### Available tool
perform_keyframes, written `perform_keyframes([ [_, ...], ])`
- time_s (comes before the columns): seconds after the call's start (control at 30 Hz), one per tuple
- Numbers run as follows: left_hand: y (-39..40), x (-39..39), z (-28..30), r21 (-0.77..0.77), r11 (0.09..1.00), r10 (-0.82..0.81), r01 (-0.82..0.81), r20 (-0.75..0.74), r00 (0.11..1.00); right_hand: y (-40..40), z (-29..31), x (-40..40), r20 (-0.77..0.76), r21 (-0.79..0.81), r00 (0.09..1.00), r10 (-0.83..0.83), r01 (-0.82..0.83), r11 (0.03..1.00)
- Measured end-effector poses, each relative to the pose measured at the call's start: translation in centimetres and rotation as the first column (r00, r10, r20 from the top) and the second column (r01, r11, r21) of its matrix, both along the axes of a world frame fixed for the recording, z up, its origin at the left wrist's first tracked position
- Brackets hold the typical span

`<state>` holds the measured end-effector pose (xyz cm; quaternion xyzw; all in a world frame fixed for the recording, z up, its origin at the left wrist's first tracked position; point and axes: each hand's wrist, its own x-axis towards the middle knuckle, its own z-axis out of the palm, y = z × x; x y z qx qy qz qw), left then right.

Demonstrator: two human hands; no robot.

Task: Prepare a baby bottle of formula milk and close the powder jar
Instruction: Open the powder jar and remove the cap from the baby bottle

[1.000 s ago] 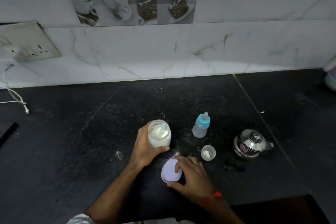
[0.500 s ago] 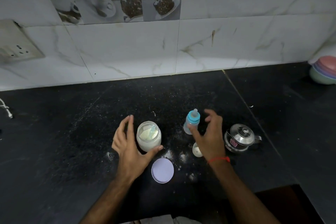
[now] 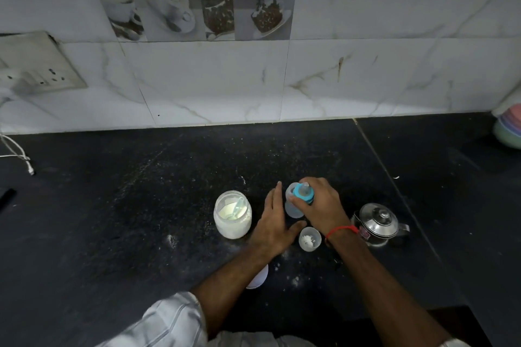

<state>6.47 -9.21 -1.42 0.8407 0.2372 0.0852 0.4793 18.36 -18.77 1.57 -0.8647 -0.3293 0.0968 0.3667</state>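
Observation:
The open powder jar [image 3: 233,218] stands on the black counter with white powder and a pale scoop inside. Its white lid [image 3: 258,277] lies flat near the counter's front, half hidden under my left forearm. The baby bottle [image 3: 293,207], clear with a blue collar and teat, stands to the right of the jar. My right hand [image 3: 321,205] grips the blue collar from the right. My left hand [image 3: 275,222] is beside the bottle's body, fingers apart, thumb under it. The bottle's small clear cap [image 3: 309,239] sits upturned in front, with a little powder in it.
A small steel kettle [image 3: 377,224] with its lid on stands right of the hands. Stacked coloured bowls [image 3: 510,132] sit at the far right edge. A wall socket [image 3: 36,70] and white cable [image 3: 17,155] are at left. Spilled powder dots the counter.
My left hand left the jar and moved right to the bottle. My right hand let go of the lid, rose to the bottle and closed on its blue collar.

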Motion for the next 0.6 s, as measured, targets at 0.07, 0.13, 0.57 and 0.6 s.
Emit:
perform_keyframes([
  [0.07, -0.2, 0.7, -0.6, -0.007, 1.0, 0.027, -0.027, -0.008, 1.0, -0.3, -0.6, -0.2, -0.018, 0.048, 0.999, -0.031, 0.032, 0.998],
  [0.13, -0.3, 1.3, -0.8, -0.01, 0.998, 0.058, -0.058, -0.002, 0.998, -0.6, -0.5, 0.0, -0.071, 0.082, 0.994, -0.079, 0.085, 0.993],
  [0.57, -0.7, -0.2, -1.5, 0.064, 0.994, 0.083, -0.088, 0.076, 0.994, -4.5, -0.2, -2.5, -0.306, 0.273, 0.937, -0.17, 0.257, 0.927],
  [0.6, -0.8, -1.0, -1.5, 0.075, 0.994, 0.074, -0.082, 0.101, 0.992, -4.6, -0.4, -2.6, -0.269, 0.249, 0.948, -0.17, 0.238, 0.939],
])
